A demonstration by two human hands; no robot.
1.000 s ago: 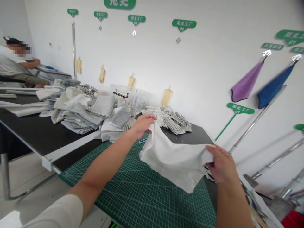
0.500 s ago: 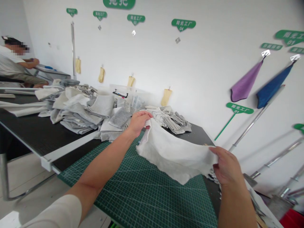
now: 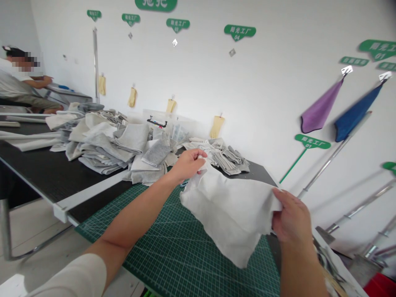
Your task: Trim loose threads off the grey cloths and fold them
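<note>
A white cloth (image 3: 230,208) is stretched in the air between both my hands, just above the green cutting mat (image 3: 173,251). My left hand (image 3: 188,164) pinches its far upper corner. My right hand (image 3: 289,218) grips the near right edge. The cloth's lower corner hangs down towards the mat.
A big heap of grey and white folded cloths (image 3: 108,142) covers the black table (image 3: 46,173) to the left, and a smaller pile (image 3: 227,156) lies behind my hands. Another person (image 3: 18,82) sits at the far left. Purple (image 3: 321,107) and blue (image 3: 355,113) cloths hang on the right wall.
Both hands kept their grip on the white cloth. The cloth dipped and flattened, then lifted again, and its lower corner now hangs lower over the mat.
</note>
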